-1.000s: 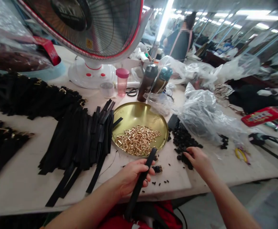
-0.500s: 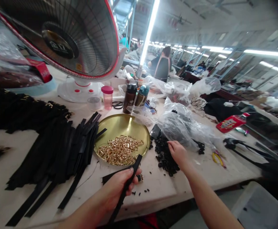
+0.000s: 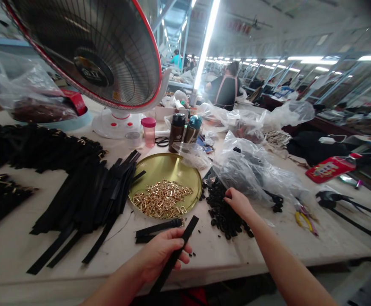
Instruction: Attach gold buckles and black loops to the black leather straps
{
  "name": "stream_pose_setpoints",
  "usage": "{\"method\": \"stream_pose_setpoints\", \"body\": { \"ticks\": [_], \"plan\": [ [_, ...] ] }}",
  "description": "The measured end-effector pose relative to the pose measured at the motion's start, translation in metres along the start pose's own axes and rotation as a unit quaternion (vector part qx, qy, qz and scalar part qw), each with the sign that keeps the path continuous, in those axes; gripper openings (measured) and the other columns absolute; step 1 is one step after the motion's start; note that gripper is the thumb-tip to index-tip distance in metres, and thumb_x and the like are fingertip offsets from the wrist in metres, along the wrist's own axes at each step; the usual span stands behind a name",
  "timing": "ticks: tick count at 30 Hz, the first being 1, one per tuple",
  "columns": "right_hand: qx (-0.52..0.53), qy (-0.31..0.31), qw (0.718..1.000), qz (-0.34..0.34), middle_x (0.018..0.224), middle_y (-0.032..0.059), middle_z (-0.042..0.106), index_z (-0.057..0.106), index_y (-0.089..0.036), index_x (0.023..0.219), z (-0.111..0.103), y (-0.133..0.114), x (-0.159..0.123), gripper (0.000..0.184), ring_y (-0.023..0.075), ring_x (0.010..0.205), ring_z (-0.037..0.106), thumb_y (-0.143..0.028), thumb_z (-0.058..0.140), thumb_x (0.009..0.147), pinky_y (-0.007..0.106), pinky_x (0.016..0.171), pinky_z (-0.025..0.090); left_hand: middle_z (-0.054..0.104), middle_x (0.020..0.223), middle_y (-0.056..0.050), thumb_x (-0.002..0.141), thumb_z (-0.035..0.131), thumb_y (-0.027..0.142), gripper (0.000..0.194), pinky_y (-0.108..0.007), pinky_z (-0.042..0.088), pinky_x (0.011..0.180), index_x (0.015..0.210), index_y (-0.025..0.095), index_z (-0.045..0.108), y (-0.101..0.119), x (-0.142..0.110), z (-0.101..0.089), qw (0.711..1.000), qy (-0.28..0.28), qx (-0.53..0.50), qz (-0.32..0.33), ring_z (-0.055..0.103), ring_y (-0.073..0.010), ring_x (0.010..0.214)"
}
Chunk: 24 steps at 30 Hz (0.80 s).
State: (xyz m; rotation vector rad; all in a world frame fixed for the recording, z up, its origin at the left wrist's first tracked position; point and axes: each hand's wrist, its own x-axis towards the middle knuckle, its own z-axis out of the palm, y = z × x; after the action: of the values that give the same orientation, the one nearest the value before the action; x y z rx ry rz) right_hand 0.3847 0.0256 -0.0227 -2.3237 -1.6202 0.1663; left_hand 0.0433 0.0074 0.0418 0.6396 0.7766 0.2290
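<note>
Clearly, the flat, matte-black strip of strap (image 3: pixel 170 262) is clamped in the left hand (image 3: pixel 166 250), thumb above and fingers curled beneath. Its long axis runs from seven o'clock, near the body, up to a free end at one o'clock. From that hand, a loose heap of small, glossy black pieces (image 3: pixel 222 208) lies toward two o'clock, a little apart from the strip's free end. The right hand (image 3: pixel 239 203) is much the nearer to it: its arm reaches in from five o'clock, and its thumb and fingertips meet low at the heap's right edge. Whether they pinch a piece, I cannot tell, since the tips are lost against the black.

Between strip and heap there is only pale tabletop (image 3: pixel 217 259) with a few dark specks. A crumpled, clear plastic bag (image 3: pixel 252 170) crowds the right hand at one o'clock, and yellow-handled pliers (image 3: pixel 304 221) lie well apart, between three and four.

From the left hand, a round, gold-coloured tray (image 3: pixel 160 163) sits at twelve o'clock, bearing a pile of small gold-coloured metal buckles (image 3: pixel 164 197). Just beyond the knuckles, at eleven, lies a short black strap piece with a gold-coloured buckle (image 3: pixel 155 229); a thick bundle of long black strips (image 3: pixel 86 199) spreads at ten.
</note>
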Motion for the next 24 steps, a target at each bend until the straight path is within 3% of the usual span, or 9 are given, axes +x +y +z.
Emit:
{"method": "stream_pose_setpoints", "body": {
  "ticks": [4, 9, 12, 15, 18, 20, 21, 24],
  "plan": [
    [0.065, 0.03, 0.997, -0.008, 0.094, 0.0092, 0.062, 0.058, -0.015, 0.096, -0.006, -0.001, -0.016, 0.026, 0.0206, 0.087, 0.057, -0.024, 0.054, 0.072, 0.033, 0.079, 0.041, 0.056, 0.069, -0.001, 0.071, 0.056, 0.021, 0.034, -0.016, 0.036, 0.043, 0.104, 0.013, 0.05, -0.006, -0.001, 0.002, 0.999, 0.006, 0.019, 0.026, 0.051, -0.0065, 0.049],
    [0.17, 0.073, 0.983, 0.021, 0.093, 0.0085, 0.063, 0.063, -0.018, 0.085, -0.008, -0.004, -0.036, 0.02, 0.0239, 0.092, 0.055, -0.029, 0.052, 0.072, 0.04, 0.087, 0.037, 0.053, 0.07, 0.0, 0.072, 0.056, 0.023, 0.034, -0.016, 0.032, 0.044, 0.105, 0.015, 0.053, -0.012, 0.003, 0.011, 0.999, 0.005, 0.038, 0.028, 0.046, -0.0043, 0.049],
    [0.254, 0.094, 0.961, 0.049, 0.093, 0.0087, 0.064, 0.065, -0.019, 0.08, -0.013, -0.008, -0.045, 0.019, 0.0247, 0.094, 0.055, -0.032, 0.054, 0.071, 0.041, 0.088, 0.037, 0.051, 0.073, 0.0, 0.075, 0.057, 0.032, 0.036, -0.016, 0.029, 0.045, 0.106, 0.014, 0.056, -0.015, 0.005, 0.018, 0.998, 0.001, 0.048, 0.036, 0.043, -0.0036, 0.051],
    [0.362, 0.079, 0.926, 0.067, 0.086, 0.0074, 0.066, 0.065, -0.019, 0.083, -0.019, -0.019, -0.061, 0.023, 0.023, 0.085, 0.059, -0.038, 0.055, 0.072, 0.04, 0.078, 0.044, 0.05, 0.073, 0.0, 0.076, 0.055, 0.038, 0.037, -0.016, 0.024, 0.044, 0.102, 0.012, 0.059, -0.017, 0.0, 0.024, 0.995, -0.001, 0.077, 0.065, 0.039, -0.0028, 0.051],
    [0.474, 0.022, 0.878, 0.067, 0.083, 0.0051, 0.069, 0.062, -0.021, 0.088, -0.018, -0.044, -0.092, 0.029, 0.019, 0.071, 0.063, -0.046, 0.056, 0.073, 0.037, 0.066, 0.05, 0.049, 0.069, 0.001, 0.073, 0.058, 0.032, 0.033, -0.016, 0.024, 0.043, 0.098, 0.011, 0.061, -0.02, -0.01, 0.032, 0.99, 0.014, 0.112, 0.085, 0.039, -0.0029, 0.05],
    [0.554, -0.014, 0.829, 0.068, 0.085, 0.0031, 0.069, 0.06, -0.023, 0.082, -0.016, -0.065, -0.117, 0.026, 0.0159, 0.068, 0.063, -0.047, 0.059, 0.071, 0.033, 0.065, 0.051, 0.05, 0.068, 0.002, 0.068, 0.062, 0.025, 0.032, -0.016, 0.028, 0.044, 0.098, 0.013, 0.06, -0.024, -0.018, 0.038, 0.988, 0.01, 0.12, 0.096, 0.044, -0.0035, 0.05],
    [0.608, -0.034, 0.79, 0.075, 0.086, 0.0017, 0.069, 0.059, -0.024, 0.078, -0.015, -0.076, -0.131, 0.024, 0.0144, 0.067, 0.063, -0.045, 0.063, 0.069, 0.031, 0.064, 0.052, 0.052, 0.069, 0.002, 0.066, 0.063, 0.023, 0.033, -0.016, 0.031, 0.044, 0.098, 0.013, 0.059, -0.026, -0.022, 0.041, 0.988, 0.003, 0.121, 0.101, 0.047, -0.0042, 0.051],
    [0.764, -0.089, 0.626, 0.127, 0.079, -0.002, 0.068, 0.06, -0.023, 0.072, -0.015, -0.105, -0.164, 0.02, 0.0114, 0.065, 0.062, -0.037, 0.072, 0.064, 0.025, 0.062, 0.052, 0.058, 0.078, -0.002, 0.066, 0.061, 0.023, 0.031, -0.017, 0.038, 0.046, 0.096, 0.014, 0.057, -0.034, -0.032, 0.049, 0.986, -0.016, 0.13, 0.107, 0.055, -0.0074, 0.055]
  ]
}}
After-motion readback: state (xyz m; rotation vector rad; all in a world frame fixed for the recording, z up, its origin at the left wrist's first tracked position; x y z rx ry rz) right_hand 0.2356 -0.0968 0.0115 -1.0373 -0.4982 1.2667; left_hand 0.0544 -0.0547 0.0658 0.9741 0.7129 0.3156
